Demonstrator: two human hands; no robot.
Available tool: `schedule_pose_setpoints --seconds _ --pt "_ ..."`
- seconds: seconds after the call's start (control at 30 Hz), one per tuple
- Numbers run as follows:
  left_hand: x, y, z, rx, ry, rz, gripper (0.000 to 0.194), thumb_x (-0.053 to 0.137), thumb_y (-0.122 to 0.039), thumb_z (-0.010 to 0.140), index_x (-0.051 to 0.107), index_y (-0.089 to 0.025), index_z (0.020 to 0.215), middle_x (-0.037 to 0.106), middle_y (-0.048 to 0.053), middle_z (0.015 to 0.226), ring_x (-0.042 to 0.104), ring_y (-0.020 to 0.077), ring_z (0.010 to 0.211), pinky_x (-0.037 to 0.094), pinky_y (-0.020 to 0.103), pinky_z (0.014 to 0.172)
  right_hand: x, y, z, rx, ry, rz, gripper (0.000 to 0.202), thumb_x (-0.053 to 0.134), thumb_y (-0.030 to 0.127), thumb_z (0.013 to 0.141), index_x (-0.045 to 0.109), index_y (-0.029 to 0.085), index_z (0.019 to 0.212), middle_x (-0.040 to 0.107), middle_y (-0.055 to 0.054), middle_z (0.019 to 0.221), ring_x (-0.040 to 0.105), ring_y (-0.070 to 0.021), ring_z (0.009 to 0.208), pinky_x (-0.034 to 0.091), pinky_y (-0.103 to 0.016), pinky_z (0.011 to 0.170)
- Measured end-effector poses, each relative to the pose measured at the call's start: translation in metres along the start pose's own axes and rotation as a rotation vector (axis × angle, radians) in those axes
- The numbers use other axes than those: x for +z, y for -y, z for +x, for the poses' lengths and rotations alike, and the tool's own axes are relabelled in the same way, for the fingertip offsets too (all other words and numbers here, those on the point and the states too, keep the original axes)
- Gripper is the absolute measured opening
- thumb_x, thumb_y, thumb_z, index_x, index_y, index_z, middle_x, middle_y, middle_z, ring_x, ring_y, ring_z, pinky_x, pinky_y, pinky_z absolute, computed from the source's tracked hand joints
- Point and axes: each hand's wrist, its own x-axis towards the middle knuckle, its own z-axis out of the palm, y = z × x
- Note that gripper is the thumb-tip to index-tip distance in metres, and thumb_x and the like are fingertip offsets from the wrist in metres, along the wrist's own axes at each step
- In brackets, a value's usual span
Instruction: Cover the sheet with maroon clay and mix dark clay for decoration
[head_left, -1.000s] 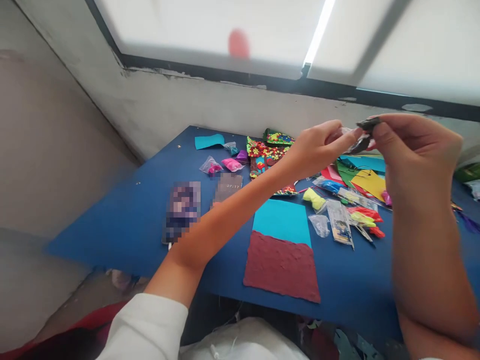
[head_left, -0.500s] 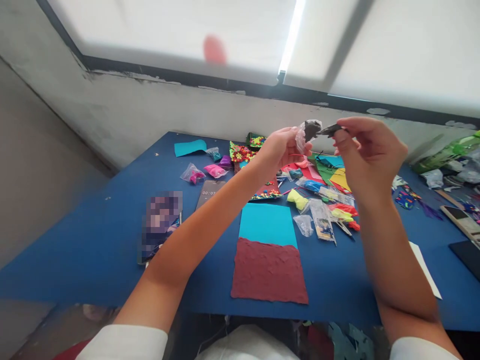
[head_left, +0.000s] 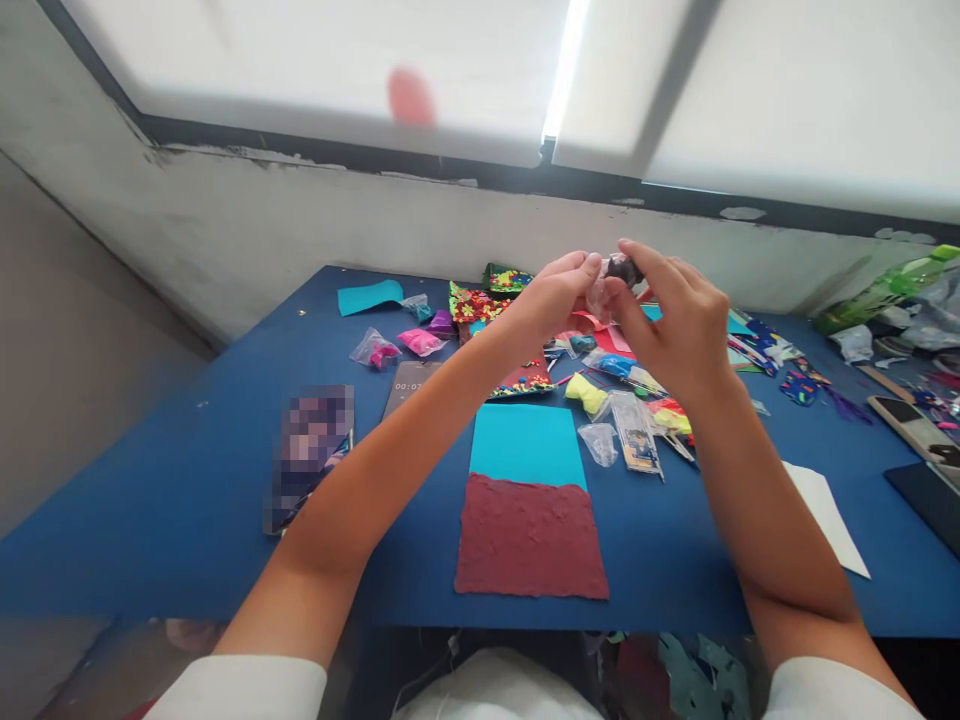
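Note:
My left hand [head_left: 564, 290] is closed on a small clear plastic bag [head_left: 598, 298], held up above the back of the table. Dark clay [head_left: 622, 268] shows at the bag's mouth. My right hand [head_left: 667, 300] has its thumb and forefinger around that dark clay, close against the bag. Below, near the table's front edge, lies a blue sheet [head_left: 525, 440] whose lower part is covered by a thin, uneven maroon layer [head_left: 531, 538].
Bags of pink clay [head_left: 422, 342], yellow clay [head_left: 586, 393] and a decorated red piece [head_left: 480, 306] lie behind the sheet. A phone [head_left: 409, 385] stands left, white paper [head_left: 829, 515] lies right, and a green bottle [head_left: 885, 285] is back right.
My right hand has moved left to the bag, bringing its piece of dark clay against the clay there. The gap between my hands has closed. The view has shifted slightly.

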Motion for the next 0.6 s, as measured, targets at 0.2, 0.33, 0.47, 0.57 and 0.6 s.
schedule_pose_setpoints --seconds 0.2,0.33,0.47,0.57,0.6 --pt "-0.0001 -0.0019 0.0008 -0.024 -0.093 0.042 0.031 0.035 -0.016 0.101 0.046 -0.018 0.072 0.048 -0.002 0.056 0.047 0.0072 0.045 0.036 0.021 0.047 -0.0039 0.0001 0.0016 0.067 -0.017 0.063 0.029 0.047 0.041 0.096 0.069 0.026 0.109 0.075 -0.005 0.09 0.068 -0.0184 0.073 0.053 -0.034 0.07" --pt "-0.0016 -0.002 0.0021 -0.048 -0.068 -0.069 0.029 0.036 -0.013 0.1 0.049 -0.017 0.074 0.051 -0.001 0.06 0.05 0.0063 0.047 0.041 0.021 0.049 -0.0054 0.0011 0.0033 0.169 -0.069 0.184 0.032 0.046 0.047 0.096 0.069 0.026 0.104 0.071 -0.001 0.077 0.061 -0.0138 0.057 0.049 -0.03 0.058" --pt "-0.003 -0.0025 0.0007 -0.107 0.027 -0.044 0.023 0.044 -0.026 0.1 0.054 -0.018 0.08 0.058 0.002 0.067 0.055 0.0101 0.054 0.043 0.023 0.051 -0.0065 0.0037 0.0038 0.203 -0.124 0.258 0.031 0.05 0.05 0.094 0.07 0.027 0.099 0.07 0.0 0.079 0.06 -0.0127 0.057 0.047 -0.029 0.056" --pt "-0.0028 -0.0018 -0.0027 0.012 0.016 0.174 0.021 0.055 -0.029 0.095 0.056 -0.018 0.077 0.056 0.001 0.069 0.055 0.0105 0.058 0.042 0.024 0.055 -0.0081 0.0038 0.0033 0.186 -0.1 0.273 0.032 0.05 0.05 0.094 0.07 0.027 0.1 0.07 0.0 0.08 0.06 -0.0126 0.058 0.047 -0.029 0.056" --pt "-0.0027 -0.001 -0.0038 0.097 -0.01 0.256 0.021 0.056 -0.026 0.094 0.056 -0.018 0.075 0.055 0.0 0.068 0.053 0.0098 0.06 0.041 0.024 0.057 -0.0085 0.0036 0.0031 0.177 -0.08 0.282 0.034 0.046 0.05 0.096 0.07 0.026 0.101 0.07 0.0 0.079 0.06 -0.0129 0.059 0.048 -0.029 0.057"
